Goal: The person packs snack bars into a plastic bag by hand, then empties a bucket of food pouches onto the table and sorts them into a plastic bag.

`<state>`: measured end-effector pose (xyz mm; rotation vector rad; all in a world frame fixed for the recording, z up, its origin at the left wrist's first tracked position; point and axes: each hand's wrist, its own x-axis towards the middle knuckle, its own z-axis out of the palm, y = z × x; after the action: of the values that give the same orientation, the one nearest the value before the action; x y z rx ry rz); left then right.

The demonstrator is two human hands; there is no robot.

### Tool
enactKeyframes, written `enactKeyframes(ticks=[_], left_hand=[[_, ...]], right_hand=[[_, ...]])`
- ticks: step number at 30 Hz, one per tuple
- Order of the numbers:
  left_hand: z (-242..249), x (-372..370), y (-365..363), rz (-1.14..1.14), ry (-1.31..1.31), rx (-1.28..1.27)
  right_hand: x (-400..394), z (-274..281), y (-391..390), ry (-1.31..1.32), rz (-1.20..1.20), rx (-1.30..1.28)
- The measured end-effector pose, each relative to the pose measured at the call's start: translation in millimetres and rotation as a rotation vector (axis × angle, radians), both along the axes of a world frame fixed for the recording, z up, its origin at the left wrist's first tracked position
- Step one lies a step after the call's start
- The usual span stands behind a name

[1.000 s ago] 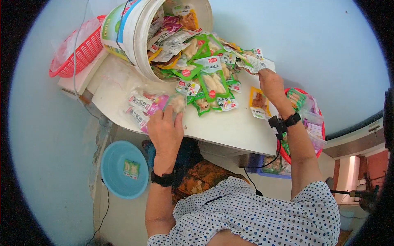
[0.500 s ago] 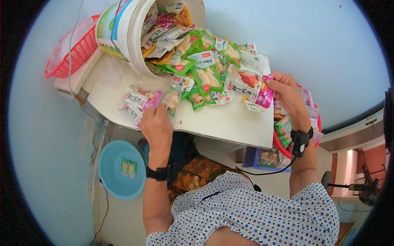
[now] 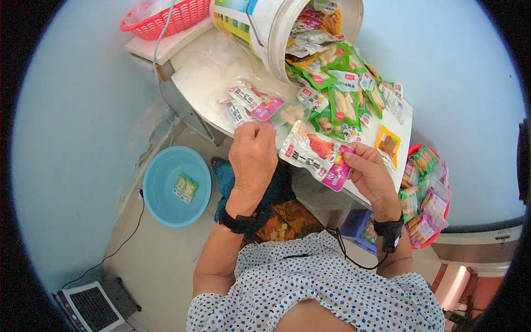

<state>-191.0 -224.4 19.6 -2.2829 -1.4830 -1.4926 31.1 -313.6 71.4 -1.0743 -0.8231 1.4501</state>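
My right hand (image 3: 371, 174) pinches the purple end of a purple-and-white snack packet (image 3: 315, 148), which it holds flat above the table's front edge. My left hand (image 3: 253, 160) has its fingers closed at the near edge of a clear plastic bag (image 3: 291, 113); its fingertips are partly hidden. Inside the bag show other purple-and-white packets (image 3: 255, 102) and something pale. Right behind the held packet lies a heap of green-edged snack packets (image 3: 344, 105). They spill from a white bucket (image 3: 276, 41) lying on its side. A yellow-edged packet (image 3: 388, 145) lies to the right.
Left of my legs, a blue basin (image 3: 157, 193) on the floor holds a green packet (image 3: 185, 188). A red basket (image 3: 446, 213) full of packets stands at the right. Another red basket (image 3: 180, 22) is at the back left. A blue crate (image 3: 354, 227) sits under the table (image 3: 210, 105).
My right hand has brought the purple-and-white packet left and toward me, close to the clear bag. My left hand stays at the bag. The camera view has shifted left.
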Motion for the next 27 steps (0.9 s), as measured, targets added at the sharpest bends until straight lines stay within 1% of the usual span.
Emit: enactKeyframes(ticks=[2, 3, 7, 10, 14, 18, 24, 27], left_hand=[[1, 1, 0, -0.020, -0.054, 0.020], [2, 2, 0, -0.031, -0.081, 0.029], [11, 6, -3, -0.030, -0.079, 0.036], [12, 7, -5, -0.030, -0.078, 0.045], [17, 6, -7, -0.052, -0.104, 0.027], [13, 6, -4, -0.081, -0.127, 0.060], [9, 6, -4, -0.125, -0.262, 0.044], [11, 2, -4, -0.159, -0.343, 0.022]], right_hand=[[-12, -4, 5, 0.042, -0.001, -0.014], [-13, -10, 9, 0.066, 0.043, 0.008], [-29, -24, 29, 0.137, 0.042, 0.051], [-47, -25, 45, 0.183, 0.050, 0.018], [-68, -32, 68, 0.254, 0.086, 0.038], [-81, -46, 95, 0.180, 0.126, 0.019], [-111, -41, 118, 0.306, 0.145, 0.066], [-116, -42, 126, 0.222, 0.175, 0.048]])
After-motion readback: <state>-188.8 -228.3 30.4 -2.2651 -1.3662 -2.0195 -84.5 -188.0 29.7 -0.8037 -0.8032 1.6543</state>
